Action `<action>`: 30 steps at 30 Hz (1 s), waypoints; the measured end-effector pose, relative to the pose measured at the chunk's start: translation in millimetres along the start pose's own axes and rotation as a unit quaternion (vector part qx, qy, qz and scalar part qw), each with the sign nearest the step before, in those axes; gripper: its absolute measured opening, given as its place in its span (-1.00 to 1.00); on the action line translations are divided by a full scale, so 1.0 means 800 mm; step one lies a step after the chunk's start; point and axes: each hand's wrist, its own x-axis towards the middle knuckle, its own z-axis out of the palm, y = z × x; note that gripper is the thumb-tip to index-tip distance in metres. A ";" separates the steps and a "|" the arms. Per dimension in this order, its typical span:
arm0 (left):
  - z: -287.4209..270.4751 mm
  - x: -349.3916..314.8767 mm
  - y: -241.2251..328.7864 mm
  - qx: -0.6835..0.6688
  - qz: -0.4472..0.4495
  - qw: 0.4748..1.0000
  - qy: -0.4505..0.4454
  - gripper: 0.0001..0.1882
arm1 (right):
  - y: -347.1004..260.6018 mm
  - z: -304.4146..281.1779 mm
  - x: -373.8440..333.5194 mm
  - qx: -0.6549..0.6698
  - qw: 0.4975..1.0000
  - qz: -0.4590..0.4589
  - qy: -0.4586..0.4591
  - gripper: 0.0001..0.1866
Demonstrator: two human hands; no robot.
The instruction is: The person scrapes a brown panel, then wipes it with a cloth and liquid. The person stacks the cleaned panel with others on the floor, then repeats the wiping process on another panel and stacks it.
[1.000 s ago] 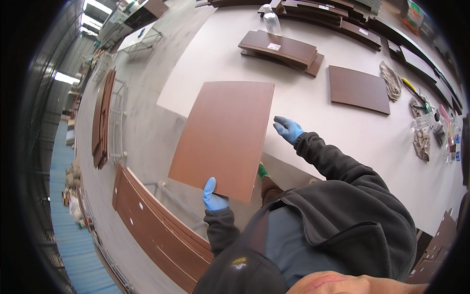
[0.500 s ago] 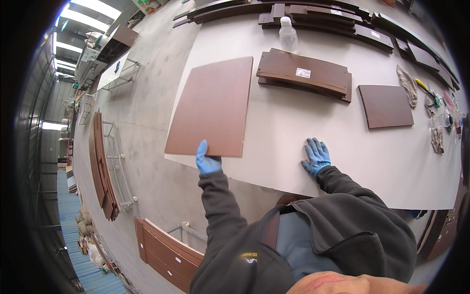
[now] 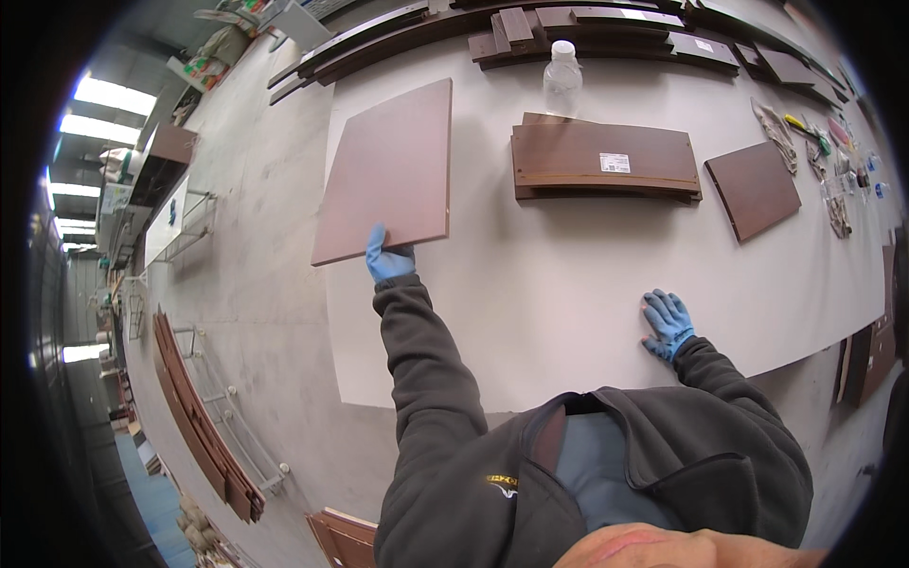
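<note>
I had brought the brown panel (image 3: 390, 166) farther out over the desk (image 3: 530, 312), my left hand's (image 3: 390, 256) grip clasping its near edge, apparently bearing it alone; my right hand (image 3: 668, 325) rested empty, fingers spread.

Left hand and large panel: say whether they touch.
Touching. The head view shows the left hand gripping the large panel at its near edge, thumb over the upper face.
</note>
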 end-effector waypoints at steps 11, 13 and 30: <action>-0.016 0.258 0.007 0.025 -0.069 0.996 -0.057 -0.55 | -0.036 -0.002 0.020 0.018 0.992 0.094 0.083 -0.28; -0.024 0.280 -0.004 0.057 -0.063 0.996 -0.032 -0.58 | -0.039 -0.001 0.022 0.047 0.987 0.113 0.108 -0.35; 0.080 0.169 -0.026 0.582 -0.181 0.782 0.130 -0.33 | 0.278 -0.044 0.021 -0.097 0.852 0.495 0.138 -0.19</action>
